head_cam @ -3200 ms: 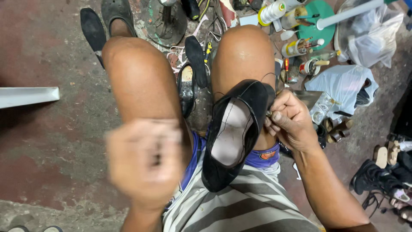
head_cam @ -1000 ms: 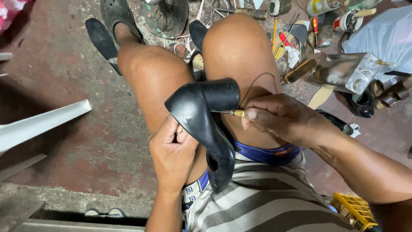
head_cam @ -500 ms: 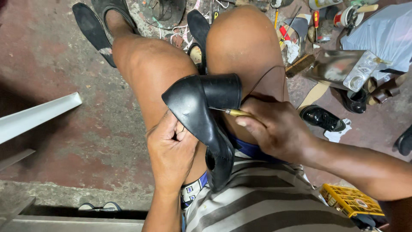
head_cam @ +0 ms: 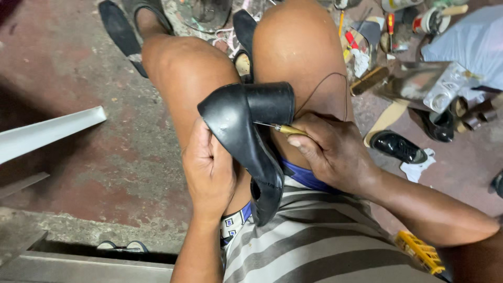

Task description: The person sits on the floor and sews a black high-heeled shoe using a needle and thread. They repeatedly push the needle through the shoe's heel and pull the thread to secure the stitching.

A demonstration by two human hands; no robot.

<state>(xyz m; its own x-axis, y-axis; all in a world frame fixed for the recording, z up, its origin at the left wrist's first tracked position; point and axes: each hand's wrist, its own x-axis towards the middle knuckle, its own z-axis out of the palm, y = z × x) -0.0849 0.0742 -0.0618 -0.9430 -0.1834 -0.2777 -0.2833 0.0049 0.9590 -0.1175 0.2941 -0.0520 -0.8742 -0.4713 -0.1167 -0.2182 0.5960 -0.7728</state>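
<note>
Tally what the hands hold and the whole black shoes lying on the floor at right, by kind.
Black heeled shoe, left hand: 1
Awl, right hand: 1
Glossy black shoes lying at right: 2
Total: 4

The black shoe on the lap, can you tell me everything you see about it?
The black shoe looks like smooth, slightly shiny leather with a chunky block heel. It lies sole-up across the thighs, heel pointing away. The left hand cups it from beneath; the right hand pushes a brass-handled awl into it near the heel, trailing dark thread.
</note>
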